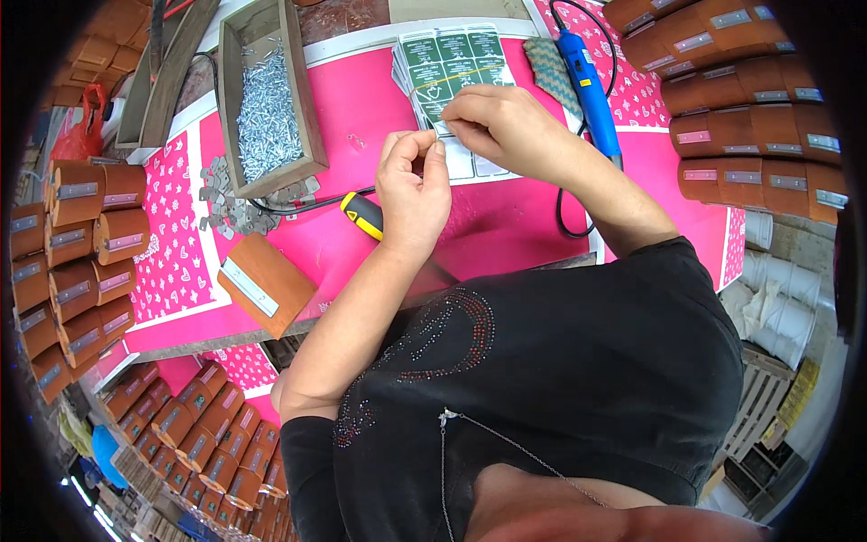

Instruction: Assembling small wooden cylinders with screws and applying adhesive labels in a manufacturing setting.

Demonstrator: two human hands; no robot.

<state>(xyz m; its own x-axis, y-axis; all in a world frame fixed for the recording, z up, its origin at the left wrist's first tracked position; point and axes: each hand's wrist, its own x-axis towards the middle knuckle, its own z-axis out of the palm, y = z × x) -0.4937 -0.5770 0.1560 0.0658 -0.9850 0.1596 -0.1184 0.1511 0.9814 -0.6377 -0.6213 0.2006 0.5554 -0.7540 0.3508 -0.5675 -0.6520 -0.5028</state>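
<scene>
My left hand and my right hand meet over the near edge of a stack of green and white printed sheets. A thin yellowish band lies across the stack. Both hands are closed in a pinch, fingertips almost touching. Something small and pale shows between them, too small to name. Close to my left wrist lies a yellow and black tool handle. A brown curved piece with a silver strip rests at the table's front edge, left of my left forearm.
A wooden box of small metal fasteners stands left, beside loose flat metal plates. A corded blue power screwdriver lies right, near a patterned pad. Brown pieces are stacked at the left and right.
</scene>
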